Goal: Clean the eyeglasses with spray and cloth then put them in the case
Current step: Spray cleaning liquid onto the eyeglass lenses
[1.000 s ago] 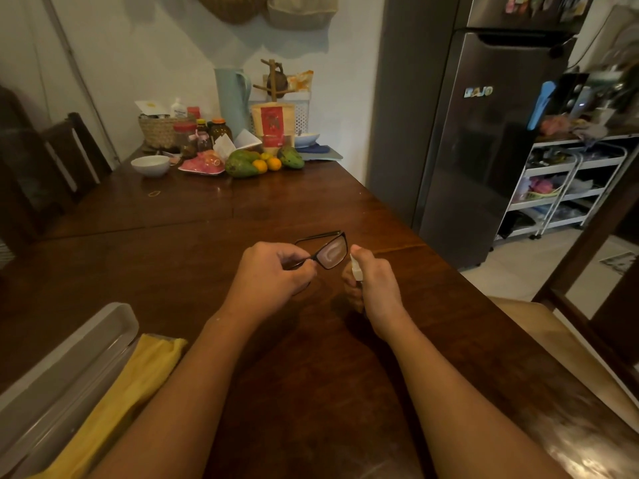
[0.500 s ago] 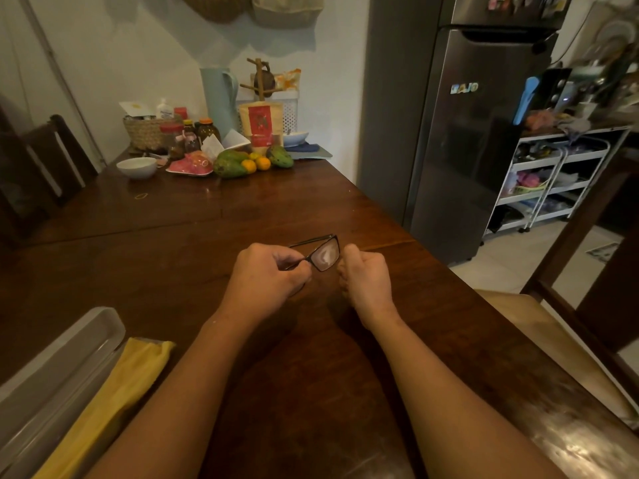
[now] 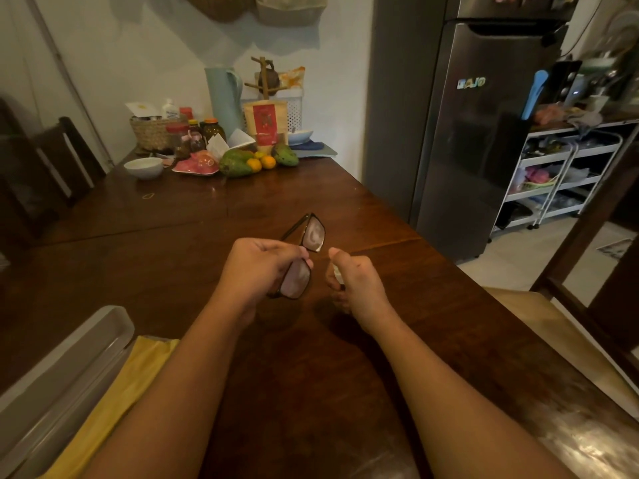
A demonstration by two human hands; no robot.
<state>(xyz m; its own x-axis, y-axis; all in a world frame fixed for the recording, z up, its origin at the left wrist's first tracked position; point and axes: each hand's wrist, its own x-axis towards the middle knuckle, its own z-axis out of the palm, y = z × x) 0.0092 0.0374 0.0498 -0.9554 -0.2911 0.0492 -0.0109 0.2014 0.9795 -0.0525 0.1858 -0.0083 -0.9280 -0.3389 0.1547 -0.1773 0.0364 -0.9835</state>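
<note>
The eyeglasses [image 3: 304, 257], light and fragile, are pinched by the left hand [image 3: 262, 271]; the frame should be gripped, never the lenses. At three o'clock, a spray bottle [image 3: 337, 276] is clenched by the right hand [image 3: 359, 288].

Glossy wood table [image 3: 311, 375]; matt yellow cloth [image 3: 114, 402]; fogged eyeglasses [image 3: 304, 257].

Both forearms reach forward, bare, converging over the middle; the left hand [image 3: 261, 267] is curled, knuckles up, fingertips pinched closed around what it holds; the right hand [image 3: 359, 286] sits just beside it, fisted, thumb [image 3: 340, 259] raised on top and pointing toward the left hand; the wrists are apart.
</note>
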